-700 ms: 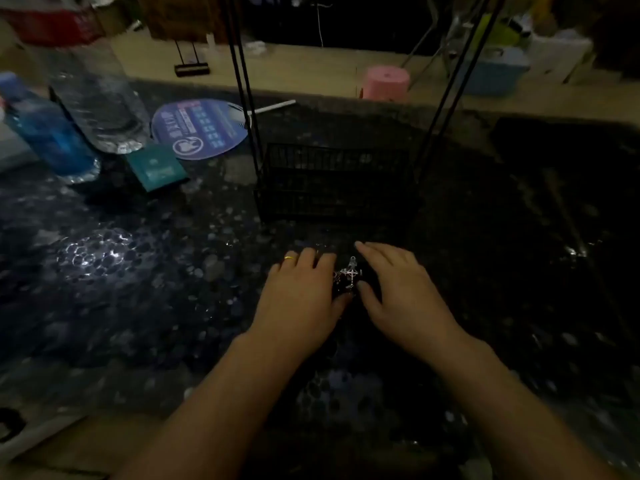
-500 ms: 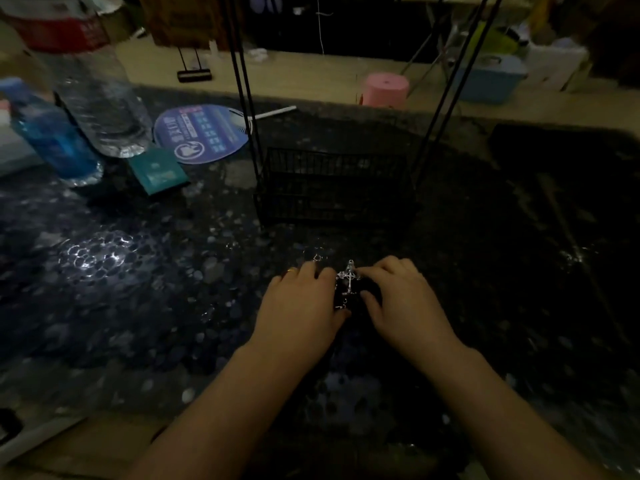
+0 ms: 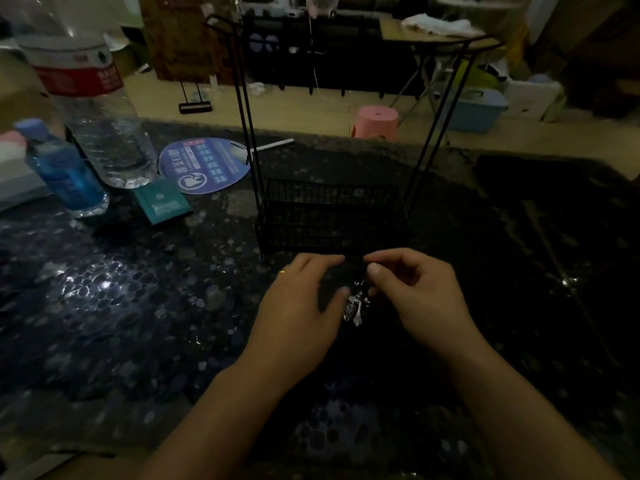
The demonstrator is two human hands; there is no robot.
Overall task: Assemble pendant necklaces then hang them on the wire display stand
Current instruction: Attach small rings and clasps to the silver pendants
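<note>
Currently a small clasp is pinched by the right hand (image 3: 420,292), silver pendants (image 3: 356,306) dangling below; the left hand (image 3: 304,306) is loosely curled alongside. Nothing is seen hung on the wire display stand (image 3: 332,216), so assembly looks early.

– What sits on the left of the dark speckled table (image 3: 145,306)?

– A tall clear water bottle (image 3: 93,109) with a red label, and a small blue bottle (image 3: 65,171) just beside it. Nearby lie a teal packet (image 3: 162,202) and a round blue fan (image 3: 207,166).

– And beyond the table?

– A pink stool (image 3: 377,123) on the floor, and a blue plastic box (image 3: 478,109) to its right.
</note>
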